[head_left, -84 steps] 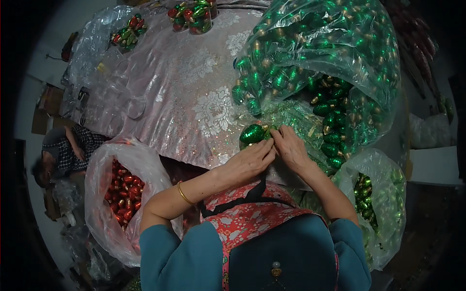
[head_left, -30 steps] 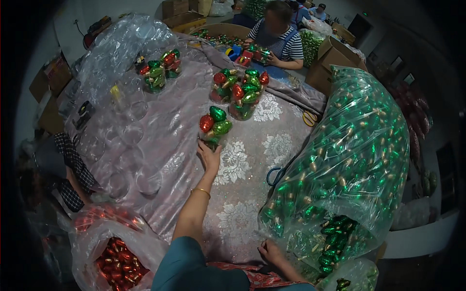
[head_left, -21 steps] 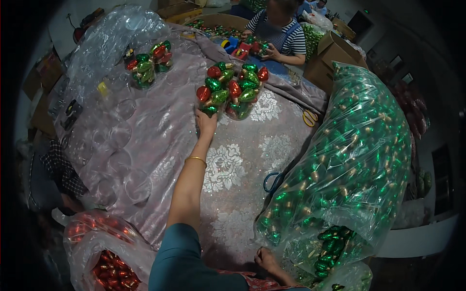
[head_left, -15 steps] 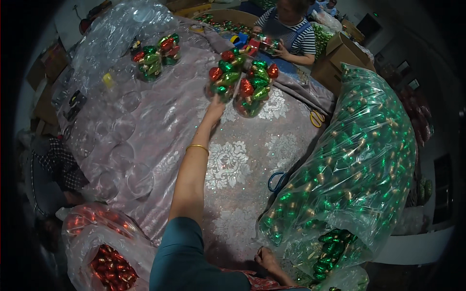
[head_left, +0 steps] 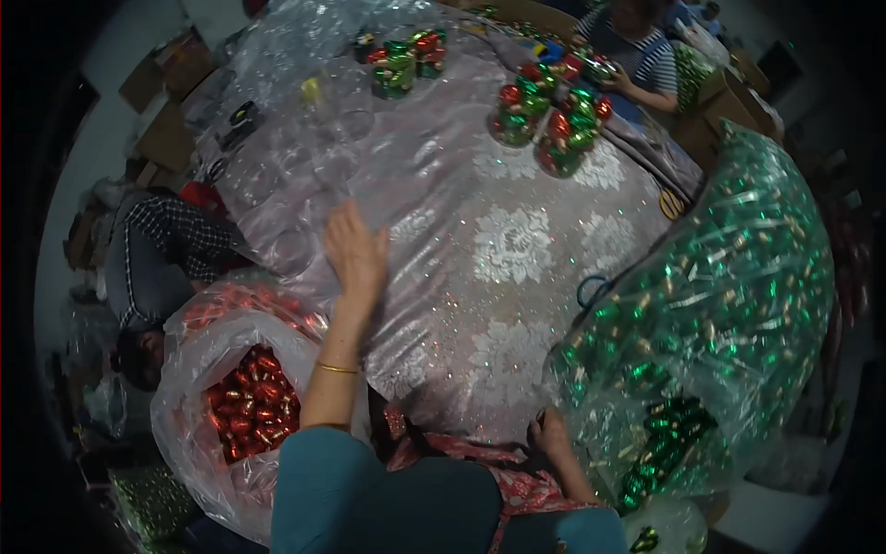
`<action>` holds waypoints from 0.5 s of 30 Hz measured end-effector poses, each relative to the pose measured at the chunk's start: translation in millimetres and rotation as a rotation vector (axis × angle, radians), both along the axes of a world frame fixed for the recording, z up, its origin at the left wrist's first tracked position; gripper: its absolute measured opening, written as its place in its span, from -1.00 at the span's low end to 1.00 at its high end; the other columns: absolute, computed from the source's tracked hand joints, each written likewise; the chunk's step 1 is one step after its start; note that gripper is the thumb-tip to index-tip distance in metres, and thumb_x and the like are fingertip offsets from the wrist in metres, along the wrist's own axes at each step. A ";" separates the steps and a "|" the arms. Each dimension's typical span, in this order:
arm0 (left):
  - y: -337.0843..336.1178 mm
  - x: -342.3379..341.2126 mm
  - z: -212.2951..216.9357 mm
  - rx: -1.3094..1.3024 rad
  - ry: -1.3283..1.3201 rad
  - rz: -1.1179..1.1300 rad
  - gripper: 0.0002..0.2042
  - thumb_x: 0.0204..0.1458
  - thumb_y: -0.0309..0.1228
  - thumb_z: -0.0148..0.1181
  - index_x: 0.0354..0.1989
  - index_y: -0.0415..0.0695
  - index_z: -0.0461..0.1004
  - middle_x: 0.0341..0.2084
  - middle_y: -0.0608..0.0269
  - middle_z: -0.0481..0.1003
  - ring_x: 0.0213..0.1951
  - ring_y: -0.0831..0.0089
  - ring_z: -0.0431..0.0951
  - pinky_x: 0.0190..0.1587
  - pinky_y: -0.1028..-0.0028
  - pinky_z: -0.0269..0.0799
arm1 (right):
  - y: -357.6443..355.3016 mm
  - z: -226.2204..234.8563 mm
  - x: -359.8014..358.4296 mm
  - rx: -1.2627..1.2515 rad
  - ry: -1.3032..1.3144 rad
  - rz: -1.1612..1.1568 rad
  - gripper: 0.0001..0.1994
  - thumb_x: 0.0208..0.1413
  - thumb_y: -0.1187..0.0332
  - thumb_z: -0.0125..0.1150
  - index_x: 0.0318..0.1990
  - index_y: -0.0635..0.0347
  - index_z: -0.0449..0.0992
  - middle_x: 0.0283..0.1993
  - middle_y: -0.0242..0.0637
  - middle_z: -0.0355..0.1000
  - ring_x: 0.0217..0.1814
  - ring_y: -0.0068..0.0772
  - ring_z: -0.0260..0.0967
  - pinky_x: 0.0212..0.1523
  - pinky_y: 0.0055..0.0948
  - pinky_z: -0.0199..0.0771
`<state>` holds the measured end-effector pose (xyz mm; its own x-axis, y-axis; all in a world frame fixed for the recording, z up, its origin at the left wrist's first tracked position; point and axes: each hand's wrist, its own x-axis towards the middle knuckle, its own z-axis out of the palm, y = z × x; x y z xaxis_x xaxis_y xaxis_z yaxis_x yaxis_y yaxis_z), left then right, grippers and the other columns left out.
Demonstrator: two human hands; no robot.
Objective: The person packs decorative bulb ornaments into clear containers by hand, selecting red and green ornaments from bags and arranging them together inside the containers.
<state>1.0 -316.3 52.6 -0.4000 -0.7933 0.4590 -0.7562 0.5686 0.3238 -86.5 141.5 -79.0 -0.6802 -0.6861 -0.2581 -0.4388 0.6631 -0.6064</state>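
My left hand (head_left: 357, 251) reaches over the middle left of the cloth-covered table, fingers stretched out and nothing in them. Beside it, clear empty plastic tubs (head_left: 293, 251) stand on the cloth, hard to make out. By the table's near edge, my right hand (head_left: 551, 432) is curled next to the green bag; whatever its fingers hold is hidden. Farther off at the right stand two clear tubs, one (head_left: 514, 125) behind the other (head_left: 560, 159), filled with shiny red and green baubles. Two more filled tubs (head_left: 393, 81) are at the far side.
An open bag (head_left: 185, 406) of red baubles sits at my left, and a large clear bag (head_left: 738, 268) of green ones at my right. Yellow scissors (head_left: 671, 204) and blue-handled scissors (head_left: 591, 292) lie along the right edge. Across the table a person (head_left: 637, 60) holds a tub; another person (head_left: 161, 268) is at the left.
My left hand has let go of the filled tub and come back toward the left, near the empty tubs. My view has turned left. The right hand stays by the near edge.
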 end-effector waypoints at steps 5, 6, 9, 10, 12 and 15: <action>-71.5 92.1 -66.6 0.025 -0.349 -0.105 -0.50 0.02 -0.35 0.13 0.16 -0.13 0.22 -0.45 0.05 0.55 -0.32 0.06 0.55 0.06 -0.04 0.15 | -13.6 -17.6 -3.2 -0.075 0.076 0.038 -0.81 -0.08 0.38 0.14 -0.36 0.30 0.34 -0.39 0.08 0.39 -0.30 0.16 0.36 -0.30 -0.05 0.37; -68.6 95.7 -70.0 0.073 -0.290 -0.114 -0.49 0.03 -0.37 0.11 0.18 -0.11 0.19 -0.42 0.06 0.55 -0.31 0.08 0.55 0.06 -0.05 0.13 | -19.2 -16.8 -3.1 -0.086 0.052 0.004 -0.82 -0.06 0.36 0.15 -0.36 0.30 0.36 -0.40 0.05 0.40 -0.30 0.11 0.38 -0.29 -0.09 0.38; -22.7 84.4 -50.3 0.045 -0.228 -0.116 -0.34 -0.02 -0.56 0.08 0.31 -0.10 0.01 -0.41 0.17 0.54 -0.29 0.19 0.54 0.13 0.04 0.09 | 0.8 4.6 -9.8 -0.138 -0.022 -0.080 -0.82 -0.01 0.33 0.13 -0.35 0.28 0.41 -0.38 0.00 0.43 -0.30 0.00 0.41 -0.28 -0.18 0.40; 2.1 77.7 -35.4 0.037 -0.220 -0.145 -0.34 -0.02 -0.56 0.08 0.31 -0.10 0.01 -0.41 0.17 0.54 -0.29 0.19 0.54 0.13 0.04 0.09 | 6.9 19.5 -9.8 -0.175 -0.088 -0.073 -0.81 0.03 0.30 0.11 -0.32 0.26 0.43 -0.36 -0.03 0.44 -0.29 -0.06 0.42 -0.27 -0.22 0.40; 66.1 65.9 2.2 0.312 0.020 -0.485 -0.27 -0.06 -0.68 0.07 0.33 -0.10 -0.06 -0.36 0.20 0.54 -0.27 0.23 0.54 0.14 0.09 0.10 | 29.7 44.5 -16.3 -0.248 -0.091 -0.133 -0.80 0.09 0.28 0.08 -0.26 0.22 0.47 -0.33 -0.08 0.46 -0.27 -0.18 0.44 -0.25 -0.30 0.41; 147.1 83.8 36.7 0.319 -0.012 -0.821 -0.28 -0.02 -0.72 0.04 0.34 -0.10 -0.08 -0.26 0.13 0.53 -0.11 0.23 0.49 0.16 0.29 0.10 | 77.2 97.0 -48.4 -0.251 -0.058 -0.402 -0.80 0.11 0.30 0.05 -0.22 0.22 0.48 -0.32 -0.08 0.47 -0.25 -0.21 0.46 -0.23 -0.34 0.41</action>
<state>84.8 -169.2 89.3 -0.9039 -0.3425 0.2563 -0.1526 0.8179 0.5547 -134.9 218.6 18.1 -0.8938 -0.4176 -0.1636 -0.1380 0.6031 -0.7856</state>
